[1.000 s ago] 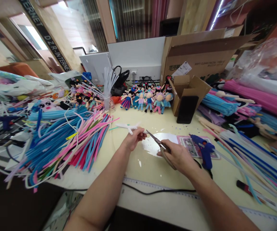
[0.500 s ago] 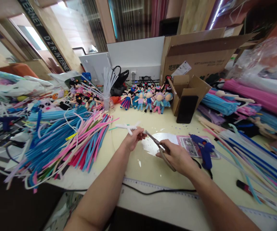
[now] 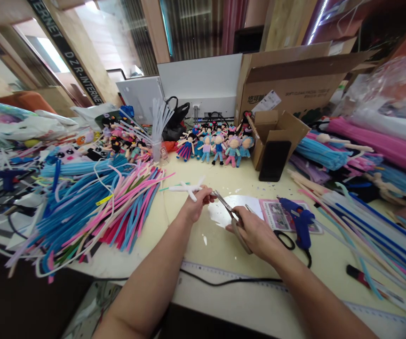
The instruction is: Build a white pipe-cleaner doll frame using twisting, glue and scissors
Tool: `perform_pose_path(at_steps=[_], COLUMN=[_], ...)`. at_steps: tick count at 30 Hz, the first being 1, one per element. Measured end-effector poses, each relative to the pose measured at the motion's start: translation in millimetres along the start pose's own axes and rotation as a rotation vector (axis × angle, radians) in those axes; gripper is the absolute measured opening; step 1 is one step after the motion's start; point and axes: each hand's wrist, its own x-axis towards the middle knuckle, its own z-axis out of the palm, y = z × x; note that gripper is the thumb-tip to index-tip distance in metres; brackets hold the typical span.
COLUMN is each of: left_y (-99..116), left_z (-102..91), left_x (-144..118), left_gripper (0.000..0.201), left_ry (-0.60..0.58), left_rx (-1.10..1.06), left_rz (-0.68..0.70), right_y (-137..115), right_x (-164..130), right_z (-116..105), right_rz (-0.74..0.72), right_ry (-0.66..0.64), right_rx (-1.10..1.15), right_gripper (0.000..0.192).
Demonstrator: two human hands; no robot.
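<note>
Pinched in my left hand (image 3: 198, 203) is a white pipe-cleaner figure (image 3: 187, 188) with limbs sticking out to the left. A thin green strip shows beside it. My right hand (image 3: 250, 228) is wrapped round the handles of a pair of scissors (image 3: 226, 202). The blade tips reach my left fingertips, and whatever lies between them is too small to make out. Beneath the scissors lies a shiny white sheet (image 3: 220, 216) with small white scraps around it. A blue glue gun (image 3: 298, 220) rests right of my right hand, near a pink printed card (image 3: 269, 212).
A large heap of coloured pipe cleaners (image 3: 93, 207) spreads at the left. Small dolls (image 3: 218, 146) stand at the back beside a small open carton (image 3: 276, 125) with a black phone (image 3: 274, 161) leaning on it. A black cable (image 3: 224, 283) and a ruler strip (image 3: 206, 269) run along the front.
The white figure has turned slightly in my left hand, so its limbs show at another angle. The scissors have shifted slightly, and a second pair's black handle now shows beside my right hand.
</note>
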Motion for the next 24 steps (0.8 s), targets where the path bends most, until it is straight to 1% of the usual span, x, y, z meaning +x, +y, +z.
perform_pose_path(at_steps=[4,9,14,16,20,22,24], left_y=[-0.1,3.6,2.8,1.4,-0.6,-0.9,-0.9], left_z=[0.0,2.3,4.5,4.8,5.7,6.5,7.1], left_x=[0.2,-1.5,-2.5,-2.4,-2.1,-2.3,-2.6], left_gripper=[0.023,0.024,0.023,0.021,0.019,0.02,0.019], left_ry=[-0.02,-0.015,0.011,0.02,0.029,0.022,0.014], left_rx=[-0.012,-0.01,0.032,0.062,0.098,0.102,0.103], left_rz=[0.012,0.027,0.08,0.109,0.16,0.176,0.173], right_y=[1.4,0.7,-1.2,-2.4,-6.0,-7.3,-7.2], right_x=[-0.6,-1.3,-2.1,-2.6,-4.6,-5.9,-6.7], right_z=[-1.8,-5.4,-0.9,1.9,2.3,0.4,-0.6], right_rz=[0.002,-0.002,0.025,0.027,0.017,0.01,0.013], right_ry=[-0.014,-0.033,-0.06,-0.069,-0.044,-0.06,-0.09], right_rx=[0.057,0.165,0.256,0.248,0.141,0.161,0.229], right_gripper=[0.03,0.028,0.029,0.028,0.025,0.025,0.026])
